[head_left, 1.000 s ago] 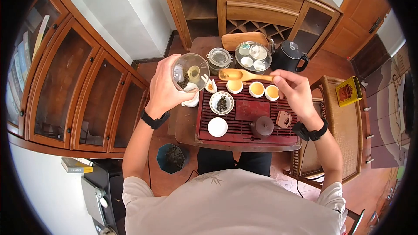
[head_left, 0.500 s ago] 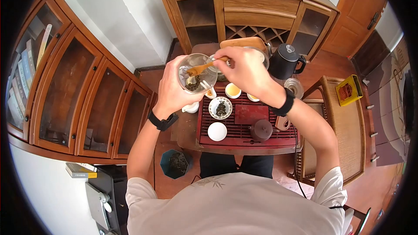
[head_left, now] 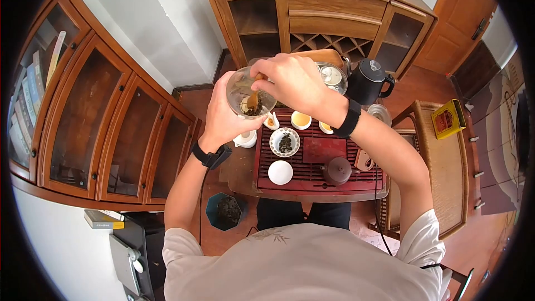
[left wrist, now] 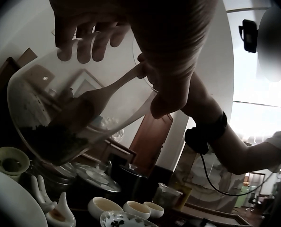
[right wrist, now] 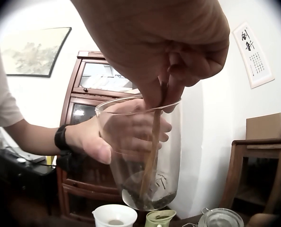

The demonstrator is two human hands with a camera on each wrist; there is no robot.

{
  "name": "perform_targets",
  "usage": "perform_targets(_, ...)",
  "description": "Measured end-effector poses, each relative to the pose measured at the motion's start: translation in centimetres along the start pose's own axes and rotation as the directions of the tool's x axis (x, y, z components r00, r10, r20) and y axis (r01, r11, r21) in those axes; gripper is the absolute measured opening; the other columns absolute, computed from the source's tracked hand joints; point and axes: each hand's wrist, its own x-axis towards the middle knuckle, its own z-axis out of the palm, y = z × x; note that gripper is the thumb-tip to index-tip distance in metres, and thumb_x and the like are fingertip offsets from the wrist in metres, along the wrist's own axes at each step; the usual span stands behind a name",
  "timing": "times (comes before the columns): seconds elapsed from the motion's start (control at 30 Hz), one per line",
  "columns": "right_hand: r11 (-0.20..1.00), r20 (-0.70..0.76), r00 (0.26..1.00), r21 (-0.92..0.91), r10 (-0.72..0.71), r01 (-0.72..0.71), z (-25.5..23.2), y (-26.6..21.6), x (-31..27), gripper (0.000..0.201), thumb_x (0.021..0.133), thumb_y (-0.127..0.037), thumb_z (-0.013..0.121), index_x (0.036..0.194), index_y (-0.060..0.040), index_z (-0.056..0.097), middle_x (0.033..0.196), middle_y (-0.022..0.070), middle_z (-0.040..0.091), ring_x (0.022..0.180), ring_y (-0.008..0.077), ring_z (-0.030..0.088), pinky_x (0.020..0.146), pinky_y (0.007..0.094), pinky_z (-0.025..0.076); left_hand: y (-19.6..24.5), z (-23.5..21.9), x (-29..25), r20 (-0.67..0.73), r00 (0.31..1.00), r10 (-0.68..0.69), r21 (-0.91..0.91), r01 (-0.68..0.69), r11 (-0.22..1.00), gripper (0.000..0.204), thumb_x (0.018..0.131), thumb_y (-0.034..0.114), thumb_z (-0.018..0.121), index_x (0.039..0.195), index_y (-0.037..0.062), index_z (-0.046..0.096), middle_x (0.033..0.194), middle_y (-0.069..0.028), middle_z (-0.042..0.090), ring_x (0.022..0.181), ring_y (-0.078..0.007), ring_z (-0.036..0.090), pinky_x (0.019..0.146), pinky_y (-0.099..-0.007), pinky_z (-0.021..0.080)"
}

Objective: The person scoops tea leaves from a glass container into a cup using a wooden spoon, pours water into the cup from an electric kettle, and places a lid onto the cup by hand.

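Note:
Tilted over the back left of the tea tray, a clear glass jar [right wrist: 131, 182] is gripped by my left hand [head_left: 217, 114], whose fingers and thumb wrap its side. My right hand [head_left: 298, 85] reaches across above the jar mouth and pinches the handle of a wooden tea scoop [right wrist: 152, 151]. The scoop's bowl [left wrist: 86, 104] is inside the jar, down at the dark tea leaves [left wrist: 48, 137] on its bottom. Below the hands, a white patterned dish [head_left: 273, 147] with some dark leaves sits on the red slatted tea tray [head_left: 304, 181].
On the tray are a white round piece [head_left: 280, 172], a brown teapot [head_left: 336, 171], and small cups of tea [head_left: 301, 120]. A white pitcher [head_left: 245, 139] stands left of it. Behind are a black kettle [head_left: 371, 78] and a steel pot [head_left: 340, 75]. A teal bin [head_left: 212, 212] is on the floor.
My right hand has swung left from over the tray's right side, bringing the scoop into the jar. It has then turned the scoop steeply down toward the leaves. My left hand keeps the jar.

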Motion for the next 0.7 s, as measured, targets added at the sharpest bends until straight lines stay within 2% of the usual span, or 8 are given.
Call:
perform_targets(0.2, 0.989, -0.126, 0.981, -0.034, -0.145, 0.142, 0.4, 0.4, 0.2, 0.026, 0.089, -0.031, 0.081, 0.109, -0.0145, 0.075, 0.100, 0.0057, 0.070, 0.087, 0.0300, 0.072, 0.072, 0.0426, 0.059, 0.1, 0.1, 0.5, 0.022, 0.999, -0.050, -0.110, 0.052, 0.993, 0.115, 0.062, 0.022, 0.101, 0.154, 0.0009, 0.034, 0.144, -0.0197, 0.061, 0.136, -0.0305, 0.060, 0.116, -0.0445, 0.048)
perform_targets(0.27, 0.996, -0.126, 0.989, -0.031, -0.084, 0.081, -0.3, 0.0, 0.6, 0.028, 0.088, -0.028, 0.081, 0.111, -0.0133, 0.075, 0.105, 0.0062, 0.064, 0.098, 0.0288, 0.072, 0.076, 0.0421, 0.060, -0.3, 0.1, 1.0, 0.003, 0.999, -0.035, -0.118, 0.035, 0.992, 0.115, 0.063, 0.022, 0.101, 0.154, -0.0001, 0.034, 0.146, -0.0207, 0.058, 0.139, -0.0305, 0.057, 0.118, -0.0453, 0.047)
perform_targets(0.33, 0.998, -0.169, 0.984, -0.038, -0.064, 0.059, -0.8, 0.2, 0.9, 0.031, 0.089, -0.030, 0.081, 0.114, -0.0139, 0.074, 0.107, 0.0064, 0.064, 0.098, 0.0286, 0.072, 0.076, 0.0422, 0.060, -1.1, 0.0, 1.8, -0.014, 0.999, -0.032, -0.198, 0.028, 0.980, 0.113, 0.065, 0.022, 0.100, 0.153, -0.0026, 0.034, 0.150, -0.0223, 0.052, 0.144, -0.0310, 0.051, 0.125, -0.0476, 0.040)
perform_targets(0.43, 0.998, -0.249, 0.967, -0.044, -0.055, 0.046, -2.3, 0.4, 0.7, 0.035, 0.092, -0.033, 0.079, 0.121, -0.0153, 0.070, 0.108, 0.0061, 0.064, 0.094, 0.0288, 0.073, 0.075, 0.0423, 0.060, -2.9, -0.2, 3.5, -0.043, 0.994, -0.103, -0.263, 0.088, 0.961, 0.116, 0.063, 0.024, 0.102, 0.153, -0.0036, 0.034, 0.151, -0.0240, 0.053, 0.143, -0.0340, 0.052, 0.124, -0.0463, 0.040)
perform_targets(0.47, 0.998, -0.267, 0.964, -0.059, -0.014, -0.002, -3.0, 0.4, 0.4, 0.033, 0.093, -0.032, 0.078, 0.120, -0.0154, 0.070, 0.109, 0.0062, 0.064, 0.092, 0.0292, 0.073, 0.075, 0.0424, 0.061, -3.9, -0.1, 4.2, -0.064, 0.994, -0.084, -0.319, 0.059, 0.946, 0.114, 0.064, 0.023, 0.103, 0.151, -0.0047, 0.035, 0.150, -0.0234, 0.052, 0.144, -0.0323, 0.050, 0.124, -0.0458, 0.040)
perform_targets(0.5, 0.996, -0.285, 0.958, -0.075, 0.026, -0.049, -3.5, 0.7, -0.1, 0.031, 0.095, -0.032, 0.077, 0.120, -0.0154, 0.070, 0.109, 0.0063, 0.064, 0.090, 0.0296, 0.073, 0.074, 0.0426, 0.061, -4.9, -0.1, 4.8, -0.063, 0.994, -0.084, -0.323, 0.060, 0.945, 0.114, 0.064, 0.023, 0.103, 0.151, -0.0047, 0.035, 0.150, -0.0234, 0.052, 0.144, -0.0323, 0.050, 0.124, -0.0458, 0.040)
perform_targets(0.57, 0.998, -0.315, 0.949, -0.052, 0.017, -0.035, -4.3, 1.9, -1.4, 0.028, 0.097, -0.030, 0.075, 0.120, -0.0148, 0.069, 0.108, 0.0067, 0.066, 0.089, 0.0308, 0.073, 0.073, 0.0426, 0.060, -6.0, -0.2, 6.0, -0.083, 0.990, -0.115, -0.309, 0.084, 0.947, 0.102, 0.071, 0.019, 0.100, 0.149, -0.0025, 0.038, 0.148, -0.0202, 0.053, 0.141, -0.0312, 0.051, 0.121, -0.0459, 0.041)
perform_targets(0.7, 0.994, -0.314, 0.947, -0.046, 0.075, -0.095, -6.3, 3.7, -5.2, 0.025, 0.099, -0.027, 0.073, 0.120, -0.0129, 0.069, 0.106, 0.0082, 0.069, 0.092, 0.0315, 0.073, 0.074, 0.0420, 0.060, -11.0, 1.1, 8.7, -0.106, 0.988, -0.110, -0.287, 0.076, 0.955, 0.102, 0.071, 0.017, 0.100, 0.149, -0.0025, 0.037, 0.150, -0.0200, 0.051, 0.138, -0.0310, 0.052, 0.120, -0.0458, 0.041)
